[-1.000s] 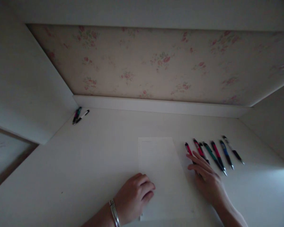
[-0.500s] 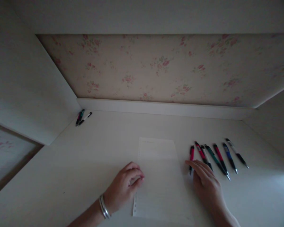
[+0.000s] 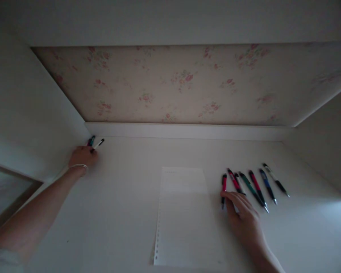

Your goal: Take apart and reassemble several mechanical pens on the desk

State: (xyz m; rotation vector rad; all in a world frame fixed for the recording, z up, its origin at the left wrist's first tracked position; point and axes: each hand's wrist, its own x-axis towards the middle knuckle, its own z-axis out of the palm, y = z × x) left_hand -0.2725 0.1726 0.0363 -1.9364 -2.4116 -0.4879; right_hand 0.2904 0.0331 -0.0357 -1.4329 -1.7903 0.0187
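Observation:
At the far left corner of the desk, my left hand (image 3: 83, 157) reaches to a small group of pens, one white and black (image 3: 99, 144) and one dark with green and pink (image 3: 91, 141). Its fingertips are hidden or blurred, so a hold on a pen cannot be made out. My right hand (image 3: 244, 218) rests on the desk, loosely curved and open, its fingertips at a red and black pen (image 3: 224, 185). Beside them lies a sheet of white paper (image 3: 184, 220) with punched holes along its left edge.
Several pens lie in a slanted row on the right, among them a green pen (image 3: 251, 187), a blue pen (image 3: 267, 185) and a white and black pen (image 3: 275, 180). White side panels and a floral back wall (image 3: 159, 83) enclose the desk.
My left hand has moved from the paper's left edge to the pens in the far left corner. My right hand stays by the red pen. The view has shifted slightly.

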